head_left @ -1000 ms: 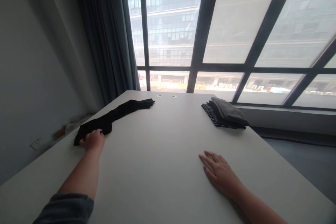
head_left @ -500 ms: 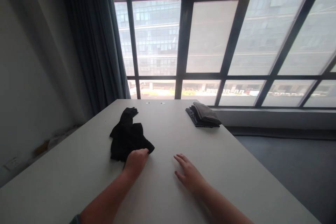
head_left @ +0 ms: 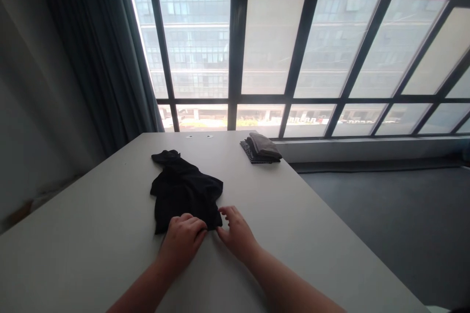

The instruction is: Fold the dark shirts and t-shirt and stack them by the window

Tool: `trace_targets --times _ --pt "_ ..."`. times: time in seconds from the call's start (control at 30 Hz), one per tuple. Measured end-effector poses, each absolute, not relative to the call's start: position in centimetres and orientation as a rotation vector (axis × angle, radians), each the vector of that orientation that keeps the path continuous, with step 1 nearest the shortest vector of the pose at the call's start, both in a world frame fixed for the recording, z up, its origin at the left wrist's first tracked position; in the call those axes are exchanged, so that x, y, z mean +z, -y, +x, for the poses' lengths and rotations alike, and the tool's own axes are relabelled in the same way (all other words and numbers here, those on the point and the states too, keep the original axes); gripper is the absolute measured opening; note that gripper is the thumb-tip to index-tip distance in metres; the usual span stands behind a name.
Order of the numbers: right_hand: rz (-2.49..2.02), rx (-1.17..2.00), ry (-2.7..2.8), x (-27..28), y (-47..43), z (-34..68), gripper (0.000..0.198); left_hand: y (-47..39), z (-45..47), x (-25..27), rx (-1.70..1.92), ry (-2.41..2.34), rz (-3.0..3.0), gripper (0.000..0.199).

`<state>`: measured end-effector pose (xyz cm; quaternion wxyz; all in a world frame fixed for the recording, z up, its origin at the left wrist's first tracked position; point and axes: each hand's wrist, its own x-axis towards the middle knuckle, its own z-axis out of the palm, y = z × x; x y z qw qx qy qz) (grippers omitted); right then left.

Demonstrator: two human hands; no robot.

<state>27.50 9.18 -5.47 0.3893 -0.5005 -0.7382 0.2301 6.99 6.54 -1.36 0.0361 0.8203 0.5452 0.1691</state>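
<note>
A black garment (head_left: 187, 190) lies spread and wrinkled on the white table (head_left: 121, 254), with a narrow bunched part at its far end; I cannot tell what kind of clothing it is. My left hand (head_left: 183, 239) is closed on its near edge, fingers pinching the cloth. At the near right corner of the garment is my right hand (head_left: 238, 234), thumb and fingers apart on either side of the corner and touching or almost touching the cloth.
Folded cloths (head_left: 261, 148), grey on top over dark and striped ones, form a small pile near the table's far right edge. Behind the table stand large windows (head_left: 198, 44) and a dark curtain (head_left: 99, 54). Grey floor (head_left: 360, 205) lies to the right.
The garment's near part has been spread wider and flatter. My right hand has moved left to its corner, while my left hand stays on the near edge. The view has turned slightly right.
</note>
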Motion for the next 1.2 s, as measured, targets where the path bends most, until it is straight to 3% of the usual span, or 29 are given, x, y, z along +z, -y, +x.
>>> trace_targets --times 0.2,0.33,0.57,0.83,1.03,1.2 --pt "-1.224 0.702 1.828 -6.6 -10.7 27.3 0.022 -7.2 6.8 -2.4 0.226 -1.759 2.420 0.018" --pt "-1.080 1.028 1.570 -6.7 -11.2 28.2 0.013 -7.8 6.0 -1.5 0.263 -1.998 2.363 0.019" --pt "-0.769 1.576 0.884 -6.1 -11.9 29.4 0.037 -8.8 2.9 -0.2 0.542 -2.305 2.175 0.011" --pt "-0.610 1.777 0.840 -4.2 -10.8 30.0 0.031 -8.7 2.2 0.1 0.999 -2.070 1.985 0.005" --pt "-0.636 1.777 0.847 -4.4 -11.1 30.3 0.028 -9.7 1.7 -0.4 1.011 -1.685 1.538 0.028" --pt "-0.651 1.745 0.793 -4.2 -11.4 31.2 0.008 -9.5 1.6 -0.4 0.894 -1.203 1.117 0.048"
